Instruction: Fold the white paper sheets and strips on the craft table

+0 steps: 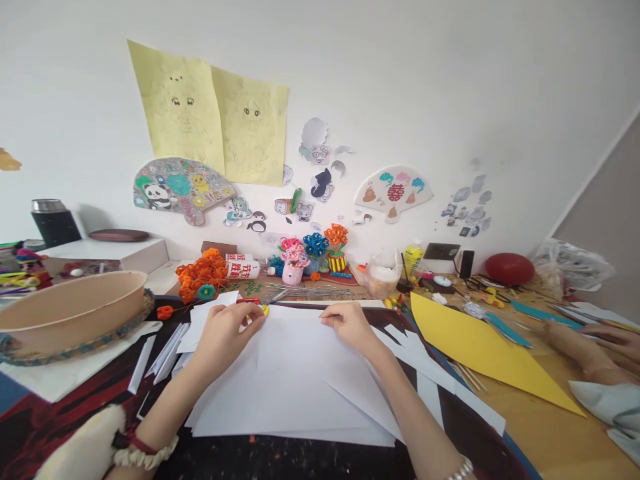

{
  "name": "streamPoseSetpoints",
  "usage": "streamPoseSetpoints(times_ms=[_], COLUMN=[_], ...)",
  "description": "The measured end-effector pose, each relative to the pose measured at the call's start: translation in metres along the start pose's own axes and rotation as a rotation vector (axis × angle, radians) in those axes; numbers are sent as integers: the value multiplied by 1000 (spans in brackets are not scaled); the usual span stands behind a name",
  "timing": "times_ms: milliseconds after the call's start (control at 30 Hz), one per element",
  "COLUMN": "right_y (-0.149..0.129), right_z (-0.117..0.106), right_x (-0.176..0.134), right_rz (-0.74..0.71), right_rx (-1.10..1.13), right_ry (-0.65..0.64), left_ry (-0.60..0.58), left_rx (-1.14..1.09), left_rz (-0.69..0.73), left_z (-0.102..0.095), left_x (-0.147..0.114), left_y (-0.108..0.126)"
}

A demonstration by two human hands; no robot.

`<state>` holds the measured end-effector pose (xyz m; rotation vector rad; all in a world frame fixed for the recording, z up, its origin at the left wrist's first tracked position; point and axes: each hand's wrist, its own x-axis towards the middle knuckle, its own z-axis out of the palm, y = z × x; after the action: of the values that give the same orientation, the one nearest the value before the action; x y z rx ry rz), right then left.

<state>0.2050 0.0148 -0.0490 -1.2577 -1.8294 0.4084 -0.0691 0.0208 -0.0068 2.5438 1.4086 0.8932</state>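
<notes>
White sheets of paper [295, 380] lie before me on a dark mat [240, 457]. At the far edge of the top sheet, my left hand [227, 330] pinches the paper near its left corner. My right hand [353, 327] pinches the same edge further right, thumb and fingers together. Just beyond the left fingertips is a small yellow and red item [266, 310], partly hidden, so its kind is unclear. Folded white paper strips [167, 353] lie left of my left forearm. Cut white paper pieces [430, 373] are spread right of my right forearm.
A round beige basin [75, 310] stands at the left. Orange craft flowers [203, 273] and small flower pots [291, 272] line the back by the wall. Yellow paper [490, 353] lies to the right, near another person's hands [575, 347]. A red balloon [510, 268] sits behind.
</notes>
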Motion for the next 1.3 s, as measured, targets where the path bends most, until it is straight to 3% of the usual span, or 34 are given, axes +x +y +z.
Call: streamPoseSetpoints(times_ms=[200, 400, 667, 1300], right_y=[-2, -4, -8, -13], right_z=[1, 0, -1, 0], right_x=[1, 2, 0, -1], right_rz=[1, 19, 58, 100], right_rx=[23, 51, 82, 165], right_ry=[-22, -36, -44, -195], left_ry=[-5, 20, -35, 76], left_rx=[-306, -446, -641, -903], left_rz=[-116, -210, -264, -460], left_z=[7, 7, 12, 6], left_x=[2, 3, 2, 0], left_y=[-5, -1, -3, 5])
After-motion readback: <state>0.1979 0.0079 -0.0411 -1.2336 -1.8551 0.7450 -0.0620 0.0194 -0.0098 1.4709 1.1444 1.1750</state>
